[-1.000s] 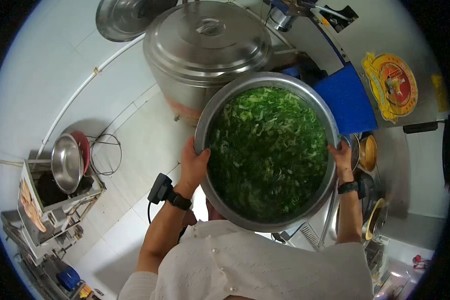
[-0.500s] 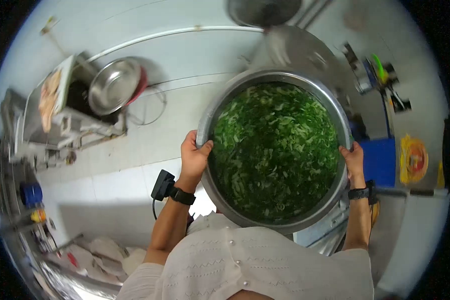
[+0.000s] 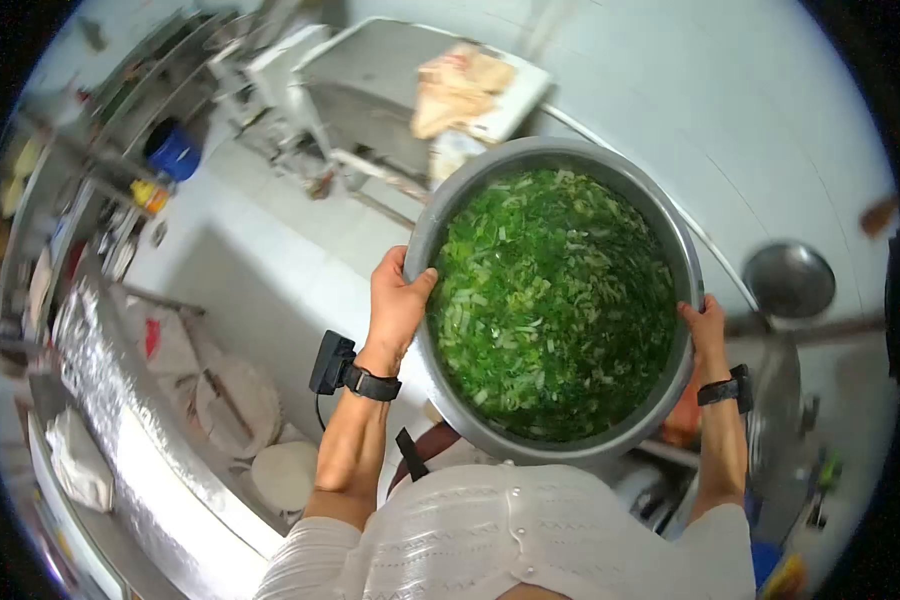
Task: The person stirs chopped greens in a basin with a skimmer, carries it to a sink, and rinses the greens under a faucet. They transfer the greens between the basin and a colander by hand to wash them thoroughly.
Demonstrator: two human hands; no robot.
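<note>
A large round metal basin [image 3: 438,385] is held up in front of my body, its opening facing me. Chopped green vegetables [image 3: 560,300], seemingly in liquid, fill much of it. My left hand [image 3: 398,300] grips the basin's left rim, thumb over the edge and fingers behind the wall. On the opposite rim, my right hand [image 3: 707,325] holds on in the same way. The fingers under the rim are mostly hidden. Both wrists wear black straps, with a dark device on the left one.
Beyond the basin stands a metal table [image 3: 370,70] with a tan cloth [image 3: 460,85] on it. A foil-covered surface [image 3: 135,430] runs along the left. A blue bucket [image 3: 172,150] sits far left, and a metal pan [image 3: 790,280] is at the right.
My view has turned left, bringing the metal table behind the basin and the foil-covered surface closer. The basin has stayed in both hands throughout.
</note>
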